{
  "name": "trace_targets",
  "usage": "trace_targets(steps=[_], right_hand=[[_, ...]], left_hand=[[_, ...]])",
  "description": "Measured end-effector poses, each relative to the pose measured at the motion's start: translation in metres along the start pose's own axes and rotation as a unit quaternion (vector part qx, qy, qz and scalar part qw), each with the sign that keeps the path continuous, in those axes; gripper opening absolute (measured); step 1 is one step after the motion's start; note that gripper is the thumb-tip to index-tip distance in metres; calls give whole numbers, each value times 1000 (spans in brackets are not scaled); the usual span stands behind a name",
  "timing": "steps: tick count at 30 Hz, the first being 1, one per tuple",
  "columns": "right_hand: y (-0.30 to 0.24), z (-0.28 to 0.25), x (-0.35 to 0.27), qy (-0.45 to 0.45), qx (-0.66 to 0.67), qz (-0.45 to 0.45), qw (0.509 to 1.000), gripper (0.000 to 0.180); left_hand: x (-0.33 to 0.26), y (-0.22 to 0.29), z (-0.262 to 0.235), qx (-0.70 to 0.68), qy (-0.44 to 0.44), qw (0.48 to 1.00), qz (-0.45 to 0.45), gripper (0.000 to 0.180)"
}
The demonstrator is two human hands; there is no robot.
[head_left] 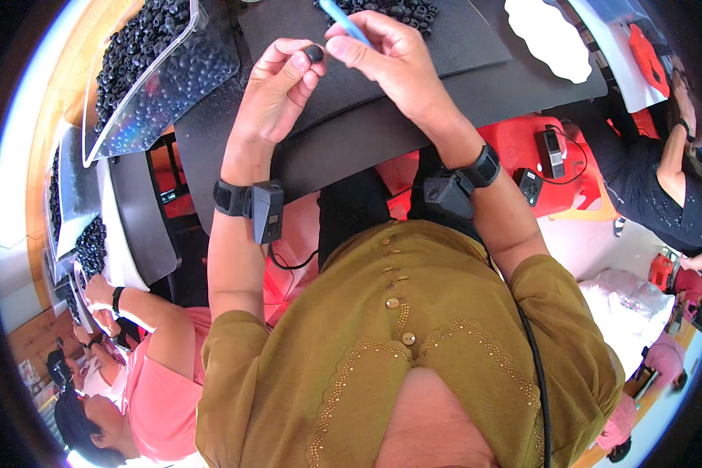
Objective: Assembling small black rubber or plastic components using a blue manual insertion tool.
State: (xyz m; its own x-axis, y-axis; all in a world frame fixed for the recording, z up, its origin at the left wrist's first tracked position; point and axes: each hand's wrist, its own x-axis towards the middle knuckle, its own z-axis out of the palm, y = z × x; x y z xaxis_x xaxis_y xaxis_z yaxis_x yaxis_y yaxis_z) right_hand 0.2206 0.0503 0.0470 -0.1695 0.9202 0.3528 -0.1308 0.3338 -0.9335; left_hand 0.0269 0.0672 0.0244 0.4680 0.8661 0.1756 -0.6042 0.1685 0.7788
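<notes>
— Olive blouse (413,343) fills the foreground; what does it hide?
— The near edge of the bench (234,148). The blue tool (343,19) is cut off by the frame's top.
— And the fingers?
— Left hand (277,86) pinches a small black ring (314,53) between thumb and forefinger. Right hand (394,58) is closed on the tool, touching the ring above the black mat (413,47).
</notes>
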Motion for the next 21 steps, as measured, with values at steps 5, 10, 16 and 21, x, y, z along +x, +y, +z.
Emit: trace_targets(steps=[5, 10, 16, 21], right_hand=[[5, 6, -2, -40, 80, 25, 996, 22], [0, -2, -7, -73, 186, 82, 976, 18], [2, -42, -12, 62, 83, 5, 995, 15], [11, -40, -14, 113, 57, -19, 992, 14]], left_hand=[[-3, -2, 6, 35, 16, 999, 0, 11], [-6, 5, 16, 61, -20, 998, -14, 13], [12, 106, 15, 369, 75, 909, 179, 14], [15, 186, -7, 660, 247, 673, 225, 16]])
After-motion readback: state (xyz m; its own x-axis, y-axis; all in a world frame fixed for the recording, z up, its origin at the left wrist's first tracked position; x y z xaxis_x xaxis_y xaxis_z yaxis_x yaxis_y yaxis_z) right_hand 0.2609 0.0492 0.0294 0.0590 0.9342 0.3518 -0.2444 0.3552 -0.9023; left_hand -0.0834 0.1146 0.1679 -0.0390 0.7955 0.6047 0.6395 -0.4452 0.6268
